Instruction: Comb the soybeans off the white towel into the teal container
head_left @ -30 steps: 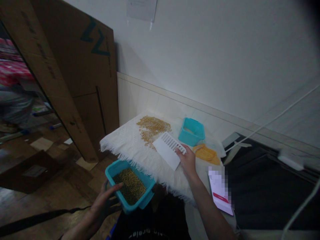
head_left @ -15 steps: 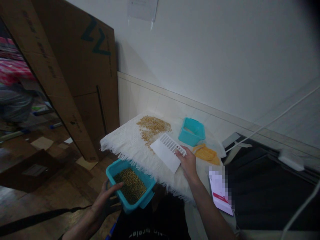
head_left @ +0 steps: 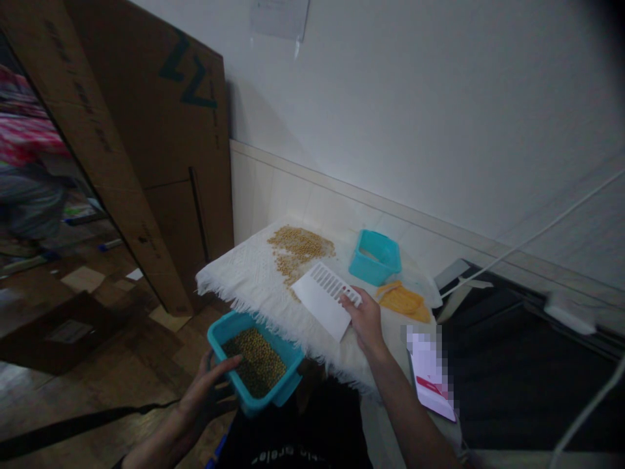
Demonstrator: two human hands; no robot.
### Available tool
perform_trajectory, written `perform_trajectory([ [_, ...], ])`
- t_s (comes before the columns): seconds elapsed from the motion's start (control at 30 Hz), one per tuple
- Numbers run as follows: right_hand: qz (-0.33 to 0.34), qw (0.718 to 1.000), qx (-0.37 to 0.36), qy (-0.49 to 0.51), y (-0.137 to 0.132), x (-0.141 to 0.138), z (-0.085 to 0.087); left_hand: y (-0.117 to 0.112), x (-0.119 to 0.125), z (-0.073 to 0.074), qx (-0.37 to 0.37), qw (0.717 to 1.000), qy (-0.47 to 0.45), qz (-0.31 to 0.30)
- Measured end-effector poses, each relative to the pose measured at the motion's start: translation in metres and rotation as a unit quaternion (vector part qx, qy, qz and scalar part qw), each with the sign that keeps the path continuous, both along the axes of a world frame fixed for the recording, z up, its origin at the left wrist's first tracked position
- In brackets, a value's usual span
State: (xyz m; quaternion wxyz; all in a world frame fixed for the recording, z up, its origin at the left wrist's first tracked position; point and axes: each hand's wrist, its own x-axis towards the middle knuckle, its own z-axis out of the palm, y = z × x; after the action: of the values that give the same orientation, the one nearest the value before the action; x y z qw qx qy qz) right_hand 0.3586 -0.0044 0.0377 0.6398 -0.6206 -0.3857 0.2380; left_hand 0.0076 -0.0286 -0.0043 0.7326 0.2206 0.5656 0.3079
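My left hand (head_left: 208,394) grips the near-left rim of a turquoise plastic bin (head_left: 288,389), thumb over the edge, just below the table's fringe. Inside the bin lie mixed yellow and green beans (head_left: 256,361). My right hand (head_left: 365,319) is closed on the right end of a white slotted card (head_left: 322,309), fingers by the slots. The card is low over the cloth, its far edge beside a spread of yellow soybeans (head_left: 300,244). A second turquoise bin (head_left: 375,267) stands behind my right hand, and a flat yellow piece (head_left: 404,301) lies near it.
A white fringed cloth (head_left: 244,270) covers the small table against the wall. A phone-like slab with a lit screen (head_left: 432,378) lies at its right edge. A tall cardboard box (head_left: 161,163) stands left. A person's clothing (head_left: 29,150) shows far left. A white cable (head_left: 532,231) crosses at right.
The white card and my right hand have shifted very slightly toward me and to the left. My left hand and the bin it grips stay put.
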Motion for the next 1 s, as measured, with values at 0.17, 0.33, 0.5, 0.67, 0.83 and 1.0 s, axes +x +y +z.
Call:
perform_trajectory([
  [0.17, 0.018, 1.0, -0.002, 0.022, -0.002, -0.001, -0.001, -0.002, 0.001, 0.006, 0.004, 1.0, 0.005, -0.001],
  [0.33, 0.015, 0.999, -0.005, 0.035, -0.004, 0.003, 0.0, -0.002, 0.002, 0.007, 0.005, 1.0, -0.001, 0.0],
  [0.5, 0.027, 0.999, -0.007, 0.024, -0.003, -0.001, 0.001, -0.003, 0.004, 0.009, 0.014, 1.0, 0.006, 0.013],
  [0.67, 0.025, 0.999, -0.011, 0.026, -0.001, -0.003, 0.001, -0.003, 0.004, 0.011, 0.01, 1.0, 0.011, 0.008],
  [0.83, 0.043, 0.998, -0.01, 0.041, 0.002, -0.005, 0.003, -0.003, 0.002, 0.007, 0.014, 1.0, 0.003, 0.005],
  [1.0, 0.045, 0.998, -0.016, 0.037, 0.006, -0.008, 0.007, -0.002, 0.001, 0.003, 0.011, 1.0, -0.005, 0.008],
])
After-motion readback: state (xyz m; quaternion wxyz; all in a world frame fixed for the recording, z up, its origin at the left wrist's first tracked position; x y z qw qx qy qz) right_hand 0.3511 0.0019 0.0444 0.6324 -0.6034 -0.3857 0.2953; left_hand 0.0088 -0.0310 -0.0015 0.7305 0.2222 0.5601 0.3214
